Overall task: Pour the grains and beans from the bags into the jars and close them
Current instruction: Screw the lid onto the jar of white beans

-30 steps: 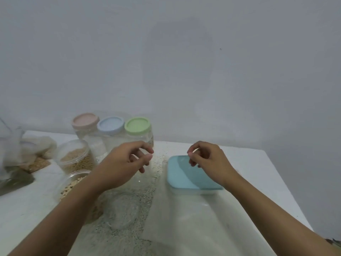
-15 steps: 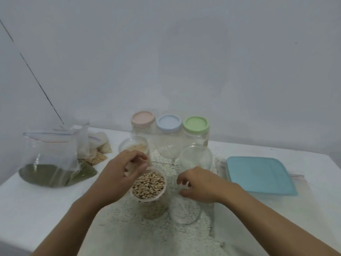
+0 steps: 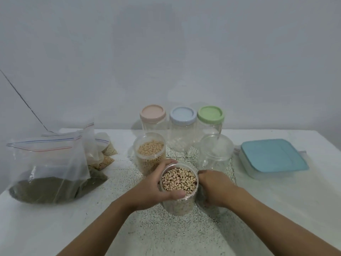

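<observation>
So 0.5 s ago the left hand (image 3: 156, 189) just hovered, now it's wrapped round the open, full bean jar (image 3: 179, 183) mid-table (image 3: 46, 218), right hand (image 3: 214, 189) beside it, fingers hidden so can't tell its grip, capping's next I'd guess.

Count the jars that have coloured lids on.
3, side by side in a row at the back: the pink-lidded jar on the left, the blue-lidded jar in the middle, the green-lidded jar on the right, partly behind a clear jar. No others show.

Single head-worn wide-angle view, facing forward and down over table (image 3: 36, 228), near; wall (image 3: 166, 52) fills upper half.
</observation>
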Demonstrator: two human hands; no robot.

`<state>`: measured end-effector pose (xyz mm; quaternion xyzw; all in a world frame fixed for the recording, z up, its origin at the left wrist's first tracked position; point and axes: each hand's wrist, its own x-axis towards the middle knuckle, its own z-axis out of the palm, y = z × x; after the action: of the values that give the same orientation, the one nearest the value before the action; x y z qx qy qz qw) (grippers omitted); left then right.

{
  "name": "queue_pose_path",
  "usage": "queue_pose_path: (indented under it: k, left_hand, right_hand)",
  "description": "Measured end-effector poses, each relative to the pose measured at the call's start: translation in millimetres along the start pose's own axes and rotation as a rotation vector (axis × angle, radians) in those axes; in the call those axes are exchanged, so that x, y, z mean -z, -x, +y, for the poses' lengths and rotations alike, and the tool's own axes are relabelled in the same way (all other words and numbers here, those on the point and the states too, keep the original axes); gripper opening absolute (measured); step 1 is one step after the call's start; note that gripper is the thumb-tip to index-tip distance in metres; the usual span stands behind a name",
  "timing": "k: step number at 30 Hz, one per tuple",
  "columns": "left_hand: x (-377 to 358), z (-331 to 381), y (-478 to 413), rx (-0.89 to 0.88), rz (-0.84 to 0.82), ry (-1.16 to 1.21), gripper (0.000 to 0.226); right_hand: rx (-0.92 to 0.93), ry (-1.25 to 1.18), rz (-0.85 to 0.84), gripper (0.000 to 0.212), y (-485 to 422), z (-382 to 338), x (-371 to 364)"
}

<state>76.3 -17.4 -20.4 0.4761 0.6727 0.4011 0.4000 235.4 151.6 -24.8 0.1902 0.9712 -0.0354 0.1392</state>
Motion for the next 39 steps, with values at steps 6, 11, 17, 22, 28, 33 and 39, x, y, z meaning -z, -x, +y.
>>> queue_pose_path:
  k: [6, 11, 17, 22, 28, 33, 39]
  left_hand:
    - [2, -8, -5, -0.139, 0.100, -0.155, 0.106]
    - [15, -14, -6, -0.152, 0.174, -0.138, 0.101]
    - [20, -25, -7, -0.130, 0.160, -0.086, 0.105]
    - [9, -36, -5, -0.157, 0.159, 0.047, 0.107]
    - [3, -41, -7, -0.215, 0.157, 0.116, 0.107]
    - [4, -45, -12, -0.219, 0.184, 0.108, 0.110]
    - [3, -51, -14, -0.171, 0.190, 0.104, 0.111]
  right_hand:
    - [-0.047, 0.017, 0.038, 0.042, 6, -1, 10]
    - [-0.099, -0.101, 0.175, 0.028, 11, -7, 28]
    - [-0.104, -0.362, 0.468, 0.024, 16, -26, 47]
    - [0.048, -0.565, 0.451, 0.014, 8, -43, 45]
    - [0.147, -0.508, 0.393, 0.035, -5, -51, 29]
    - [0.248, -0.426, 0.418, 0.047, -11, -55, 29]
    - [0.310, -0.455, 0.456, 0.072, -25, -58, 28]
